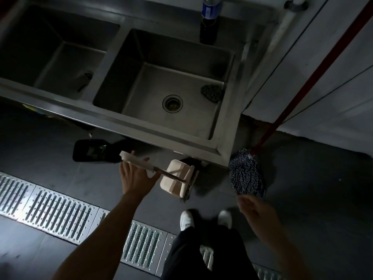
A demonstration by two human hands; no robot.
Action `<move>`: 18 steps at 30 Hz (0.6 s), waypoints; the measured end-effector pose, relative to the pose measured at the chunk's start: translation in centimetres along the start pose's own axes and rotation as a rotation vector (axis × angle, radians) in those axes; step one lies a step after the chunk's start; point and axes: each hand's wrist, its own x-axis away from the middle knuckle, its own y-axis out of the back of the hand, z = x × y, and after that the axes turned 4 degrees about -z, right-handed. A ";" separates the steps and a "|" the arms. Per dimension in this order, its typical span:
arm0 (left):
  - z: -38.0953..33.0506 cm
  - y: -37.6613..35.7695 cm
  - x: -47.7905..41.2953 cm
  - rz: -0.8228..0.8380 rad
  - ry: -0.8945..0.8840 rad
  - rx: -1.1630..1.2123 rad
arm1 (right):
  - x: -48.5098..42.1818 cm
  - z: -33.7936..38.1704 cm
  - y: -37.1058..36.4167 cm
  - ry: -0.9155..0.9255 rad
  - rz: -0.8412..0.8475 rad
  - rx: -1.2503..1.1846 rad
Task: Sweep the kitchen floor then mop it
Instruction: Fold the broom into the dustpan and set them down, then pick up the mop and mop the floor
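A beige broom-and-dustpan set (pixel 175 176) stands on the dark floor below the sink's front edge, its dark bristles low on the right side. Its pale handle (pixel 139 161) slants up to the left. My left hand (pixel 135 177) is under that handle with fingers spread, fingertips touching it but not closed around it. A mop with a blue-and-white string head (pixel 246 175) rests on the floor at the sink's right corner, its red pole (pixel 314 71) leaning against the wall. My right hand (pixel 252 205) hovers just below the mop head, blurred, fingers curled and holding nothing.
A steel double sink (pixel 125 120) fills the upper view, with a scrub pad (pixel 212 92) in the right basin and a bottle (pixel 210 17) behind. A black bin (pixel 92 150) sits under the sink. Metal drain grates (pixel 60 211) cross the floor beside my white shoes (pixel 186 219).
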 end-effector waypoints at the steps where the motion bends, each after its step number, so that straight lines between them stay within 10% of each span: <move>1: 0.1 -0.1 -0.1 0.008 0.027 0.007 | -0.4 0.0 0.3 0.006 0.001 -0.006; 18: -7.2 4.7 5.3 0.122 0.316 -0.041 | -8.7 0.6 7.8 0.133 0.042 -0.022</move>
